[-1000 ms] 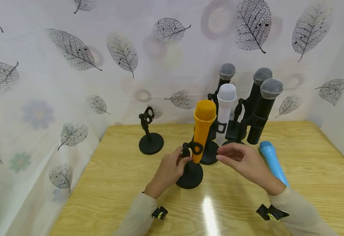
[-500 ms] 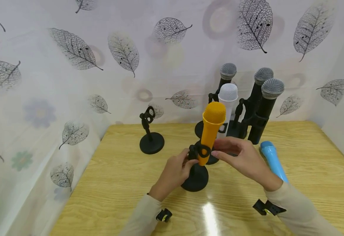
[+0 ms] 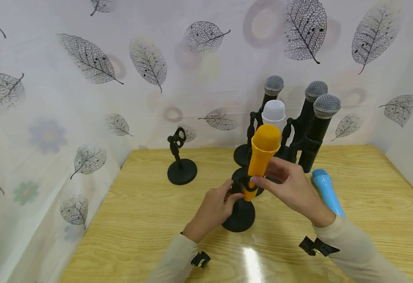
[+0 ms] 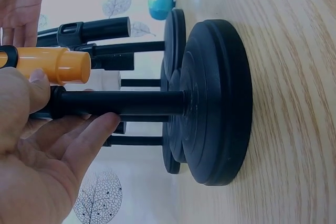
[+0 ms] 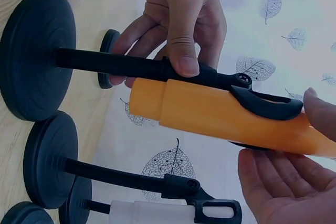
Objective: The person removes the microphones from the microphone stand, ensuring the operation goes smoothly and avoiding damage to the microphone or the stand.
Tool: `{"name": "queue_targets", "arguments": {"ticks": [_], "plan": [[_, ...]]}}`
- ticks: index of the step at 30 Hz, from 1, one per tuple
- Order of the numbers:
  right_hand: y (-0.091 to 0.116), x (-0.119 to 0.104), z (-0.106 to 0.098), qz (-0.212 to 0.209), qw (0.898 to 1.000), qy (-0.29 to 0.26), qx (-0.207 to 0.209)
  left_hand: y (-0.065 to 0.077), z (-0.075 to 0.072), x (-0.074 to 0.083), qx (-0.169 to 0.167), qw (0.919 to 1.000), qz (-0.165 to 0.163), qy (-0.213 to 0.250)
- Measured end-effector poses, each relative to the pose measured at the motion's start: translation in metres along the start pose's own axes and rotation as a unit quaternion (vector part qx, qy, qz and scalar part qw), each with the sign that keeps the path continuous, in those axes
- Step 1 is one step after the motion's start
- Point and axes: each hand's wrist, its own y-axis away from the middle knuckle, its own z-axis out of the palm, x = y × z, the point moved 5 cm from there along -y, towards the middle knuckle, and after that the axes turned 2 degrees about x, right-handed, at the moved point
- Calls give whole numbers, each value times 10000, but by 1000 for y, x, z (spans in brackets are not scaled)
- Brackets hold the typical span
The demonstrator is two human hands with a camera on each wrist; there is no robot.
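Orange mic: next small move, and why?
I'd probably have the right hand ease the orange mic slightly along its clip to seat it. The mic already runs through the clip, the right hand spans it right beside the clip, and the left hand grips the stand post, which should brace the push.

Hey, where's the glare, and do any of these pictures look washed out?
Head view: white glare on the table, low in the frame; left wrist: wall washed out near the top, black stand dark; right wrist: wall pale too, orange microphone fairly sharp.
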Motion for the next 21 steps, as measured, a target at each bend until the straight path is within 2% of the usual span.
{"name": "queue_targets", "arguments": {"ticks": [8, 21], "plan": [[-1, -4, -1, -358, 9988, -214, 266, -1, 5, 0, -46, 9999, 93, -46], [4, -7, -13, -514, 9969, -163, 572, -1, 12, 6, -42, 9998, 36, 168]]}}
